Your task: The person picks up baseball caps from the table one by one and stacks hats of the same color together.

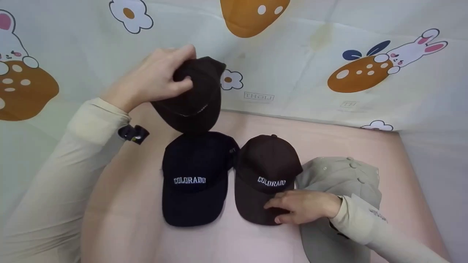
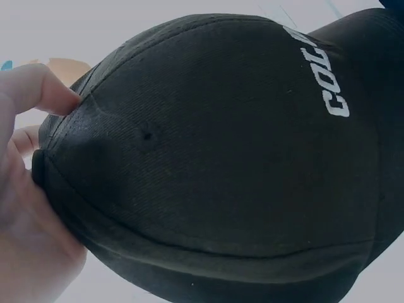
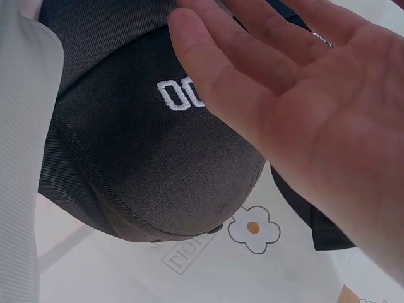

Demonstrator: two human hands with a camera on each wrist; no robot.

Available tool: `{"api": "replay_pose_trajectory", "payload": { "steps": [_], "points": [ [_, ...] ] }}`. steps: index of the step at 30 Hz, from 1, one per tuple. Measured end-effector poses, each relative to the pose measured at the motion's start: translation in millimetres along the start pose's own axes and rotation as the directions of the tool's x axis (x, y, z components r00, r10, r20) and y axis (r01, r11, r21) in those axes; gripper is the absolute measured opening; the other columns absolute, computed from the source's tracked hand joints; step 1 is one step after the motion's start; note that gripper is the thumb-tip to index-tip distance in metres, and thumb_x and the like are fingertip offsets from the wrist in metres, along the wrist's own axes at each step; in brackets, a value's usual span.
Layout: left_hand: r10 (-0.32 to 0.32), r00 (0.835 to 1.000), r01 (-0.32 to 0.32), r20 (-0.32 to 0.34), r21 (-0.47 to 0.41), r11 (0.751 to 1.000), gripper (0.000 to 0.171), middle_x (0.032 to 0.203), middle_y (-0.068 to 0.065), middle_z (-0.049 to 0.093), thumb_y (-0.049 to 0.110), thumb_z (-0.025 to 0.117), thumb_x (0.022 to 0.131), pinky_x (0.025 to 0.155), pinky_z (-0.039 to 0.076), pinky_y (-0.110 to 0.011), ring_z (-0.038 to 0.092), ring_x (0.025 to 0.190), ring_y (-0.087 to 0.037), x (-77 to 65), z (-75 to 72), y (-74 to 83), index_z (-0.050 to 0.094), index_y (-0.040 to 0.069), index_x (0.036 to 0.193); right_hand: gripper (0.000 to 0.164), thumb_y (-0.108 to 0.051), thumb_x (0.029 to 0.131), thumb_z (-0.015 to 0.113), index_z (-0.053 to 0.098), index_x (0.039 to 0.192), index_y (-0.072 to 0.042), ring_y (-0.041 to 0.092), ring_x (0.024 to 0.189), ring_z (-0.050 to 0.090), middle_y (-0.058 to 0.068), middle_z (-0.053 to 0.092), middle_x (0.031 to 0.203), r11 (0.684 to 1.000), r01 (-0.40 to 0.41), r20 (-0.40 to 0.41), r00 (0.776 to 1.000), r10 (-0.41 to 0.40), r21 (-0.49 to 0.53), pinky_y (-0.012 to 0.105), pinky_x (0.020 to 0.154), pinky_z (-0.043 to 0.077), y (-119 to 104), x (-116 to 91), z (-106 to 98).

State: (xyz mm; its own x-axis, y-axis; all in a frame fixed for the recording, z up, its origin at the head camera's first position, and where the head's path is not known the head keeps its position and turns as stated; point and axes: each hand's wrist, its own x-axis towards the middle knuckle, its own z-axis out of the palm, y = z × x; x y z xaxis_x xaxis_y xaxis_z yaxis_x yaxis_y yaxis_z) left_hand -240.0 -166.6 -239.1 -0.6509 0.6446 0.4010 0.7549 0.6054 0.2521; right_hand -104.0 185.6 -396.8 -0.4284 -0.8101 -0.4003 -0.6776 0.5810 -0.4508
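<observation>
At the back left, my left hand (image 1: 157, 75) grips a very dark cap (image 1: 204, 86) by its crown, brim pointing down. In the left wrist view, thumb and fingers pinch the top of this cap (image 2: 221, 145), and part of its white lettering shows. My right hand (image 1: 309, 206) is over the brim of a dark brown cap (image 1: 268, 157) lettered COLORADO, fingers loosely extended. The right wrist view shows that hand (image 3: 328, 107) in front of the brown cap (image 3: 164, 145); whether the fingertips touch the brim I cannot tell.
A navy COLORADO cap (image 1: 195, 160) lies left of the brown one, just below the held cap. To the right, grey-beige caps (image 1: 338, 175) lie overlapped, partly under my right forearm. The pink surface (image 1: 241, 244) meets a printed backdrop (image 1: 292, 73) behind.
</observation>
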Motion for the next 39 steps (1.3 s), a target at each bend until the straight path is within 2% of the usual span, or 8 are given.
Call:
{"api": "replay_pose_trajectory", "payload": {
  "steps": [3, 10, 17, 21, 25, 33, 36, 39],
  "points": [
    [0.043, 0.999, -0.043, 0.019, -0.003, 0.999, 0.019, 0.073, -0.008, 0.049, 0.005, 0.055, 0.082, 0.059, 0.037, -0.037, 0.047, 0.067, -0.026, 3.5, 3.0, 8.3, 0.048, 0.002, 0.099, 0.038, -0.026, 0.095, 0.058, 0.059, 0.128, -0.008, 0.021, 0.112, 0.056, 0.006, 0.059, 0.118, 1.0, 0.004, 0.005, 1.0, -0.004, 0.018, 0.035, 0.095, 0.045, 1, -1, 0],
    [0.095, 0.993, -0.093, 0.073, -0.029, 0.995, 0.016, 0.076, -0.008, 0.049, 0.003, 0.053, 0.086, 0.06, 0.038, -0.036, 0.047, 0.068, -0.026, 11.8, 5.0, 25.6, 0.045, 0.002, 0.099, 0.038, -0.027, 0.096, 0.056, 0.059, 0.13, -0.009, 0.02, 0.114, 0.055, 0.005, 0.059, 0.121, 1.0, 0.016, 0.017, 1.0, -0.016, 0.018, 0.036, 0.096, 0.044, 0, -1, -2],
    [0.174, 0.983, -0.166, 0.068, -0.109, 0.98, 0.016, 0.076, -0.008, 0.051, 0.002, 0.052, 0.087, 0.061, 0.039, -0.035, 0.048, 0.065, -0.025, 17.1, 7.1, 39.8, 0.046, 0.002, 0.102, 0.039, -0.028, 0.096, 0.058, 0.059, 0.13, -0.009, 0.02, 0.114, 0.055, 0.006, 0.06, 0.122, 1.0, -0.003, 0.018, 1.0, 0.002, 0.024, 0.035, 0.096, 0.044, 0, -1, 0],
    [0.244, 0.967, -0.229, 0.074, -0.165, 0.959, 0.018, 0.075, -0.006, 0.053, 0.002, 0.053, 0.087, 0.056, 0.038, -0.032, 0.045, 0.058, -0.022, 19.4, 14.3, 48.2, 0.047, 0.002, 0.103, 0.04, -0.028, 0.095, 0.058, 0.059, 0.13, -0.008, 0.019, 0.113, 0.056, 0.006, 0.061, 0.121, 1.0, 0.005, 0.012, 1.0, -0.005, 0.027, 0.035, 0.095, 0.044, 0, -2, 1],
    [0.299, 0.948, -0.275, 0.107, -0.196, 0.941, 0.017, 0.07, -0.004, 0.049, 0.002, 0.053, 0.086, 0.054, 0.037, -0.032, 0.044, 0.055, -0.021, 20.4, 22.0, 57.7, 0.048, 0.002, 0.103, 0.039, -0.028, 0.095, 0.058, 0.059, 0.129, -0.009, 0.016, 0.109, 0.057, 0.004, 0.061, 0.118, 1.0, 0.013, 0.008, 1.0, -0.014, 0.02, 0.033, 0.093, 0.045, -1, -2, 1],
    [0.355, 0.923, -0.314, 0.15, -0.239, 0.919, 0.017, 0.066, 0.0, 0.043, 0.004, 0.055, 0.088, 0.051, 0.036, -0.031, 0.043, 0.055, -0.019, 20.8, 32.0, 76.6, 0.048, 0.007, 0.104, 0.04, -0.029, 0.096, 0.058, 0.058, 0.131, -0.01, 0.01, 0.102, 0.057, 0.004, 0.061, 0.118, 0.999, 0.024, 0.009, 1.0, -0.024, 0.031, 0.031, 0.09, 0.046, -5, -6, 3],
    [0.382, 0.909, -0.322, 0.165, -0.3, 0.898, 0.018, 0.067, 0.002, 0.043, 0.004, 0.055, 0.088, 0.049, 0.035, -0.03, 0.042, 0.053, -0.016, 20.3, 38.6, 84.8, 0.048, 0.007, 0.105, 0.04, -0.03, 0.095, 0.058, 0.059, 0.131, -0.011, 0.011, 0.104, 0.057, 0.003, 0.061, 0.118, 0.999, 0.029, 0.006, 1.0, -0.029, 0.019, 0.031, 0.091, 0.046, -7, -7, 5],
    [0.419, 0.886, -0.322, 0.201, -0.384, 0.865, 0.018, 0.068, 0.002, 0.044, 0.003, 0.054, 0.088, 0.049, 0.036, -0.029, 0.042, 0.054, -0.014, 20.2, 46.7, 94.2, 0.047, 0.006, 0.105, 0.041, -0.031, 0.095, 0.057, 0.058, 0.131, -0.012, 0.014, 0.108, 0.056, 0.002, 0.061, 0.121, 0.999, 0.034, 0.011, 0.999, -0.034, 0.002, 0.033, 0.092, 0.046, -10, -8, 7]
  ]
}}
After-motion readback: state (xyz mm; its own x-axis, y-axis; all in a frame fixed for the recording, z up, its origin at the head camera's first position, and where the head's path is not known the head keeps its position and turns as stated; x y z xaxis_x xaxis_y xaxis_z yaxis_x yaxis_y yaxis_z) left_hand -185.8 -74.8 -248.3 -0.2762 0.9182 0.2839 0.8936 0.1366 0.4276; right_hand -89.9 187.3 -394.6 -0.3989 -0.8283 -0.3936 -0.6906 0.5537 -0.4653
